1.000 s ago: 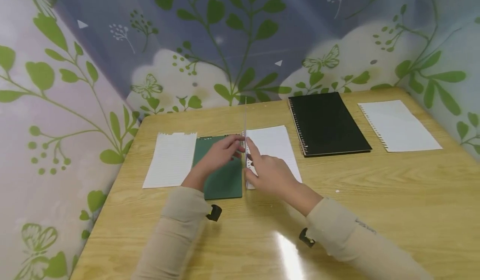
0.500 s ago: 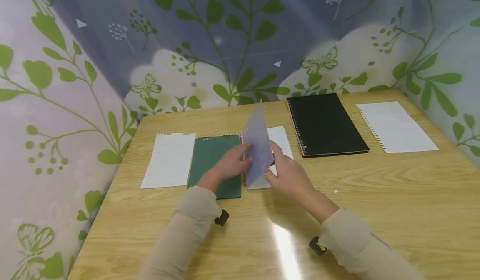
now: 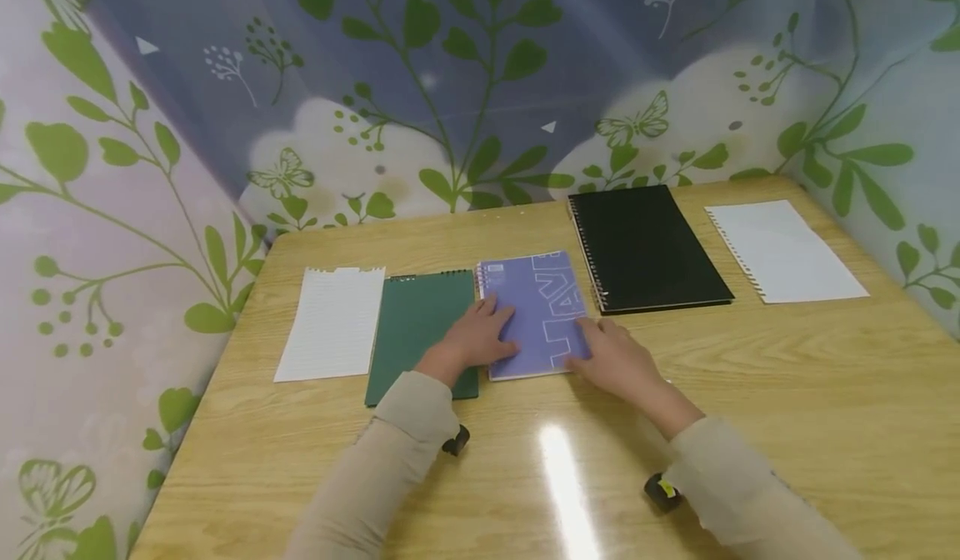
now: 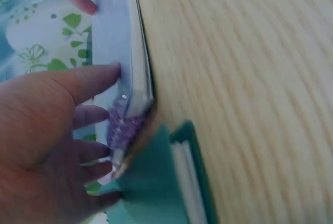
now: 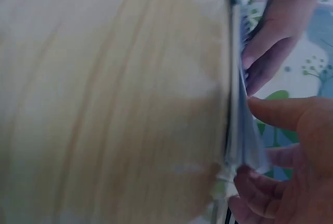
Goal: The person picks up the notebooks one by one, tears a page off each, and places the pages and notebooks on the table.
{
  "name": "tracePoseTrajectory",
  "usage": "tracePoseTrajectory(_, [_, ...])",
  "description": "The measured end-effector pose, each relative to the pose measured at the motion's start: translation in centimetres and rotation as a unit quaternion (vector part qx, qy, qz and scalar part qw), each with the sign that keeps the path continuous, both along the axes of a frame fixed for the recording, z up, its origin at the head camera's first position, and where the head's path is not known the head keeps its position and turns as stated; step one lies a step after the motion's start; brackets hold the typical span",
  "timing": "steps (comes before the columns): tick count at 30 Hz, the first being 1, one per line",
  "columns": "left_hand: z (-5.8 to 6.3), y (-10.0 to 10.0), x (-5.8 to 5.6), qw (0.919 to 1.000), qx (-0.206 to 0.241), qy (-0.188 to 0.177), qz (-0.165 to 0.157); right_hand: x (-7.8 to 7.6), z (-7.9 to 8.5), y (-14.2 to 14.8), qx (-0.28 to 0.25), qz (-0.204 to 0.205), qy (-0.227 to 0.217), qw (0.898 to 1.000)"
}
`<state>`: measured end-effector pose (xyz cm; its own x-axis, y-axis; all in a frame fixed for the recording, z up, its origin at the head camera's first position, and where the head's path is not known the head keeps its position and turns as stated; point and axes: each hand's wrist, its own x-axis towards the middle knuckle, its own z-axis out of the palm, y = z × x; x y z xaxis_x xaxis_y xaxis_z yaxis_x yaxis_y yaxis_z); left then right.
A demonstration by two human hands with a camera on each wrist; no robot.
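A purple spiral notebook (image 3: 532, 314) lies closed on the table, white outline lettering on its cover and its coil along the left side. My left hand (image 3: 478, 332) rests with spread fingers on the cover near the coil. In the left wrist view, the left hand's thumb (image 4: 99, 81) reaches over the cover beside the purple coil (image 4: 125, 127). At the notebook's right edge is my right hand (image 3: 618, 358), its thumb by the lower corner and its fingers along the side. A green notebook (image 3: 422, 327) lies directly left, partly under my left wrist.
A torn lined sheet (image 3: 330, 322) lies at the left, beside the green notebook. Behind and to the right of the purple one is a black spiral notebook (image 3: 648, 247). A white torn-out sheet (image 3: 787, 250) lies farther right on the wooden table (image 3: 795, 385), which meets patterned walls.
The purple cover, upright a second ago, has swung down to the right over the white pages. My right hand has moved right with it; my left hand has shifted right onto the cover.
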<state>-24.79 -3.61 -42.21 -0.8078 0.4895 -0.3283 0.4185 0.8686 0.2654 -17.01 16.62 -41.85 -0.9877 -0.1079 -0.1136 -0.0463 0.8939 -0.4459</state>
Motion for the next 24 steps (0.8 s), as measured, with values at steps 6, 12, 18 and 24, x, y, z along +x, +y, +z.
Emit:
tracePoseTrajectory(6, [1.1, 1.1, 0.5, 0.9987, -0.048, 0.001, 0.016, -0.3, -0.5, 0.6, 0.096, 0.033, 0.018, 0.995])
tracePoseTrajectory(12, [1.3, 1.1, 0.5, 0.9977, -0.055, 0.022, 0.032, -0.7, 0.0, 0.3, 0.099, 0.053, -0.005, 0.994])
tracePoseTrajectory(18, [1.0, 0.5, 0.2, 0.9973, -0.04, 0.04, 0.046, -1.2, 0.5, 0.6, 0.086, 0.058, -0.02, 0.994])
tracePoseTrajectory(24, [3.2, 0.9, -0.9, 0.9795, 0.166, -0.015, 0.113, -2.2, 1.7, 6.6, -0.036, -0.025, -0.021, 0.999])
